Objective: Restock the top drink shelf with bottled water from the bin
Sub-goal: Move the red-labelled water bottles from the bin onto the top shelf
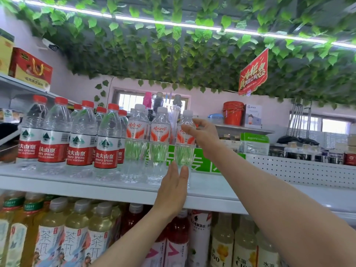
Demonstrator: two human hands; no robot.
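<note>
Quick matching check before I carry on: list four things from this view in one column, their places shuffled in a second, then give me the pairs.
Things
1 red-capped bottles
2 white-capped bottles
3 buckets
4 left hand

Places
A far shelf at the back
B top shelf, left part
C at the base of the rightmost white-capped bottle
D top shelf, right of the red-capped ones

Pairs: 1-B, 2-D, 3-A, 4-C
</note>
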